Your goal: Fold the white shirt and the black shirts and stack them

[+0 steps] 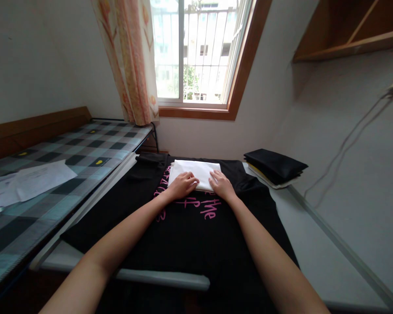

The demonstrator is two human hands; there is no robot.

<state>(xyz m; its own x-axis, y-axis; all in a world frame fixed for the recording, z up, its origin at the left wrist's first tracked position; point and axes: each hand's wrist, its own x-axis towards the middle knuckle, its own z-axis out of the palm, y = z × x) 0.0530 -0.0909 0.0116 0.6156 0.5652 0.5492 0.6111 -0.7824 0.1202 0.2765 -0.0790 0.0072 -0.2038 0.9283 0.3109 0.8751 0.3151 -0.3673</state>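
Observation:
A black shirt [183,235] with pink lettering lies spread over a white table, its lower part hanging over the near edge. On its upper part sits a folded white cloth [196,168]. My left hand [182,185] rests on the near left part of the white cloth, fingers bent and lying on it. At the cloth's near right corner is my right hand [221,184], its fingers slightly apart on the fabric. Neither hand lifts anything. The palms are hidden from view.
A stack of folded dark cloths [275,166] stands at the table's back right. To the left, a bed with a checked mattress [94,141] holds papers [39,181]. The white table top [314,235] shows at the right. A curtain [134,65] hangs beside the window.

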